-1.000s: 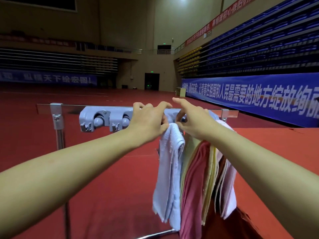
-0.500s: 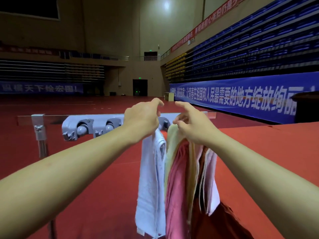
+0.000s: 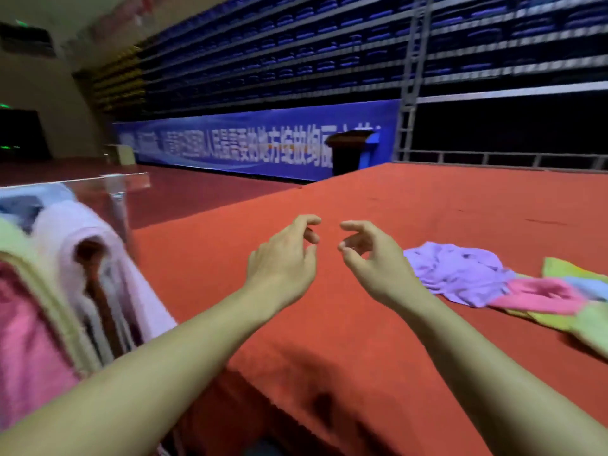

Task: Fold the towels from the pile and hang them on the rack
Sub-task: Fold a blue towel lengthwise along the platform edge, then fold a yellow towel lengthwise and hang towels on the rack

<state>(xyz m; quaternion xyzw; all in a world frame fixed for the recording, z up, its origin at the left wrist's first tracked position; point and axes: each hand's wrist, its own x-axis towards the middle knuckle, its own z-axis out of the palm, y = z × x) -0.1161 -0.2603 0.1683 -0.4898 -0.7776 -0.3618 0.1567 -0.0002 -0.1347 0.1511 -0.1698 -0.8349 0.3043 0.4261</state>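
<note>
Desk [image 3: 362, 324]: a broad surface under a red cloth, now filling most of the view. Half a second ago the view faced the rack, so the person has turned to the right, toward the desk.

Rack [image 3: 121, 189]: off the desk's left edge, blurred by the turn. Its metal bar carries folded towels [image 3: 82, 258] in pink, cream and pale tones hanging side by side. The white towel that both hands were settling on the bar a moment ago cannot be picked out in the blur.

Pile [image 3: 513, 287]: on the desk's right side, well apart from the rack. It is a loose, unfolded heap with a lilac towel [image 3: 457, 271] nearest the hands and pink, yellow, green and blue ones behind it.

Left hand [image 3: 286, 258]: above the middle of the desk, fingers loosely curled, gripping nothing. It has let go of the hung towel and come away from the bar.

Right hand [image 3: 371, 258]: just beside the left one, also empty with relaxed curled fingers, near the lilac towel but not touching it.

Meaning for the task: one hanging looks finished and the next round seems about to start. The lilac towel is probably the next one to lift, spread on the bare cloth and fold. Several towels are left in the pile.
</note>
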